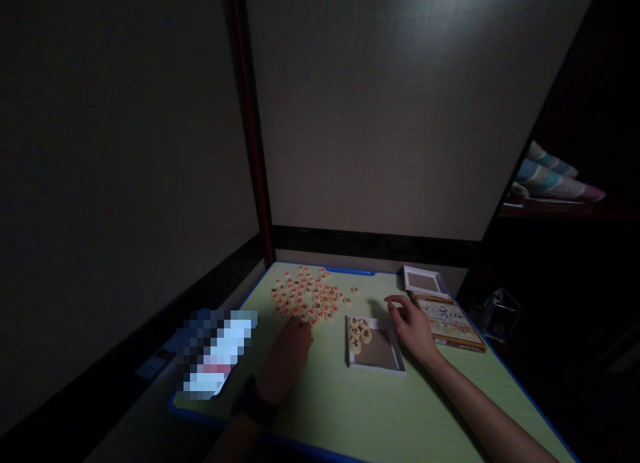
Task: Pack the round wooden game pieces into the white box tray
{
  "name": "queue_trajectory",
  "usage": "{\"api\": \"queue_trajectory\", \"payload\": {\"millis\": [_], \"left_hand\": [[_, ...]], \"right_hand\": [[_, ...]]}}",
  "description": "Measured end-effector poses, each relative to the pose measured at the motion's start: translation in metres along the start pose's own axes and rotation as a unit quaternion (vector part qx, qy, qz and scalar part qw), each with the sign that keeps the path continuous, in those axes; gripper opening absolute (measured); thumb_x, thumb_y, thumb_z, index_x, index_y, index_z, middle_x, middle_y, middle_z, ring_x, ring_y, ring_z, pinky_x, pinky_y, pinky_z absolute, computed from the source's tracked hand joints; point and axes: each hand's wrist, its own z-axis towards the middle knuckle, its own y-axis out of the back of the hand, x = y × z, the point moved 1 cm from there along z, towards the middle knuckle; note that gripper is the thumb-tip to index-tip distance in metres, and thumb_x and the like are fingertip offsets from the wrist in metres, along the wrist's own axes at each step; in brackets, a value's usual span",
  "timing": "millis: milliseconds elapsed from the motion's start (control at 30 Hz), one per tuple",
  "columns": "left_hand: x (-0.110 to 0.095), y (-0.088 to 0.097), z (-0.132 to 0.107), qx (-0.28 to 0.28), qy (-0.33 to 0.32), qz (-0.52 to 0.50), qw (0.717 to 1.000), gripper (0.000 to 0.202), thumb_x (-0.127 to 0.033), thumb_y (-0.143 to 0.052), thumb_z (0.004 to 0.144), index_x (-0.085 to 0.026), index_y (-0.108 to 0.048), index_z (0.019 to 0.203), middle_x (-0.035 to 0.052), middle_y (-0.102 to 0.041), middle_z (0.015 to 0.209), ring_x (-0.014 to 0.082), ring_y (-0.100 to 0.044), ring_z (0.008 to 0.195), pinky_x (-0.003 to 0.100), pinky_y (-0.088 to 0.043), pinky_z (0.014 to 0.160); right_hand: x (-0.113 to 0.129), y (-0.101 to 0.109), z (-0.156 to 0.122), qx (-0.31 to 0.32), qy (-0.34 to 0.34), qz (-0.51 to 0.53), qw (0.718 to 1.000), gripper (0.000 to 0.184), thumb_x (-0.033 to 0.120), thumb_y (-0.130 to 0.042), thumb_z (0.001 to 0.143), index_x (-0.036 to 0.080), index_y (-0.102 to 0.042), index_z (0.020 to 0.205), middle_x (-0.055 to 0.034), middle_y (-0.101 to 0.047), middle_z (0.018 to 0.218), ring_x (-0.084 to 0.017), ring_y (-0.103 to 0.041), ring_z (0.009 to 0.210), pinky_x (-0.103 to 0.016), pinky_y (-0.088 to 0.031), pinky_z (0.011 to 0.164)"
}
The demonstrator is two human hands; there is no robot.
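Observation:
Many round xiangqi pieces (305,295) lie loosely spread on the green table, most showing red characters and some black. My left hand (287,350), with a dark band at the wrist, is at the near edge of these pieces. Its fingers point down and are mostly hidden behind the back of the hand, so any piece in its grasp is not visible. A shallow white box tray (377,366) sits right of it, with several black-character pieces (359,333) grouped at its left side. Beside the tray's right edge, my right hand (411,326) is open, fingers loosely bent, holding nothing visible.
At the table's right edge lie a printed box lid (447,323) and, behind it, another white tray (425,283). A phone with a lit, blurred screen (223,353) stands at the left edge. Wall panels (370,116) rise behind the blue-rimmed table (320,410).

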Motion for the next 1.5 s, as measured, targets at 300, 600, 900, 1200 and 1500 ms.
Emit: {"api": "queue_trajectory", "payload": {"millis": [300,600,900,1200,1500], "left_hand": [[0.01,-0.002,0.001,0.006,-0.011,-0.05,0.999,0.018,-0.015,-0.046,0.089,-0.017,-0.062,0.097,0.0105,-0.066,0.104,0.0222,-0.059,0.099,0.036,-0.046,0.09],[0.011,-0.002,0.0,0.01,-0.017,-0.055,0.998,0.019,-0.013,-0.047,0.087,-0.019,-0.062,0.097,0.0081,-0.067,0.105,0.0212,-0.058,0.102,0.035,-0.044,0.094],[-0.015,-0.003,0.007,-0.006,-0.012,-0.064,0.998,0.012,-0.014,-0.051,0.089,-0.016,-0.063,0.091,0.0099,-0.065,0.105,0.0215,-0.058,0.103,0.033,-0.044,0.096],[-0.026,-0.001,0.01,0.005,-0.05,-0.077,0.996,0.023,-0.017,-0.049,0.091,-0.017,-0.07,0.097,0.0092,-0.064,0.106,0.0209,-0.059,0.103,0.032,-0.045,0.095],[-0.033,0.004,0.006,0.017,-0.056,-0.036,0.998,0.029,-0.021,-0.049,0.093,-0.025,-0.07,0.112,0.006,-0.061,0.105,0.0186,-0.06,0.098,0.028,-0.046,0.09]], "right_hand": [[0.0,0.0,-0.001,0.003,0.005,0.011,1.0,0.037,0.046,-0.043,0.088,0.019,-0.067,0.098,0.0044,-0.049,0.047,-0.018,-0.049,0.045,-0.028,-0.034,0.051],[-0.001,0.0,-0.001,0.003,0.013,0.021,1.0,0.037,0.045,-0.044,0.088,0.019,-0.067,0.098,0.0042,-0.05,0.047,-0.018,-0.047,0.045,-0.028,-0.034,0.05],[-0.003,-0.001,0.0,0.003,0.009,0.01,1.0,0.039,0.048,-0.044,0.086,0.02,-0.068,0.097,0.0036,-0.049,0.046,-0.018,-0.047,0.044,-0.028,-0.034,0.05],[0.005,0.002,-0.002,0.011,0.01,0.019,1.0,0.037,0.045,-0.043,0.086,0.019,-0.067,0.095,0.0033,-0.05,0.046,-0.018,-0.047,0.044,-0.028,-0.034,0.049],[-0.005,-0.002,-0.001,-0.003,0.023,0.024,0.999,0.035,0.043,-0.046,0.087,0.018,-0.068,0.096,0.0044,-0.05,0.047,-0.016,-0.047,0.044,-0.026,-0.033,0.05]]}}
